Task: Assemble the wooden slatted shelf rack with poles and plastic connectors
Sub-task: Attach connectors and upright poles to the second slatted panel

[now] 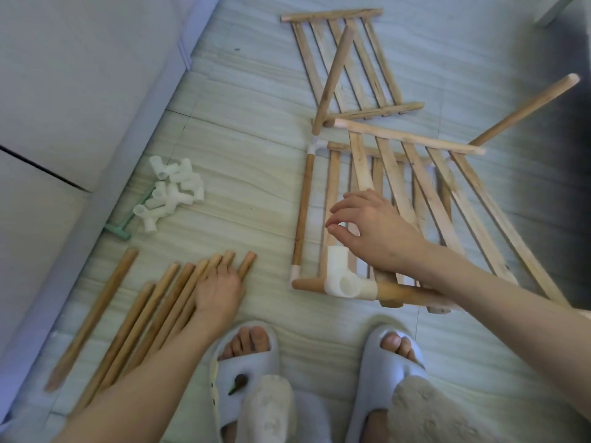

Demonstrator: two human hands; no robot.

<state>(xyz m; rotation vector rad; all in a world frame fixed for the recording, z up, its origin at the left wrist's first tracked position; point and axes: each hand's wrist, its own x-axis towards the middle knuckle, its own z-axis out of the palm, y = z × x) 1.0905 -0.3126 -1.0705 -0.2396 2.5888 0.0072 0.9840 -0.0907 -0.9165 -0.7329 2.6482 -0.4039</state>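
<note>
Several loose wooden poles [140,314] lie side by side on the floor at lower left. My left hand [217,290] rests flat on their upper ends, fingers straight. A part-built rack [399,199] of two stacked slatted panels lies at right, with a pole [303,212] along its left side. A white plastic connector [343,281] joins poles at its near corner. My right hand [374,228] hovers above the slats just past that connector, fingers loosely curled and holding nothing. A pile of white connectors [171,191] sits at centre left.
A third slatted panel [348,62] lies further away with a pole [332,81] leaning across it. A small green mallet [128,222] lies by the connector pile. A white wall or cabinet [80,91] runs along the left. My feet in grey slippers [393,369] are at the bottom.
</note>
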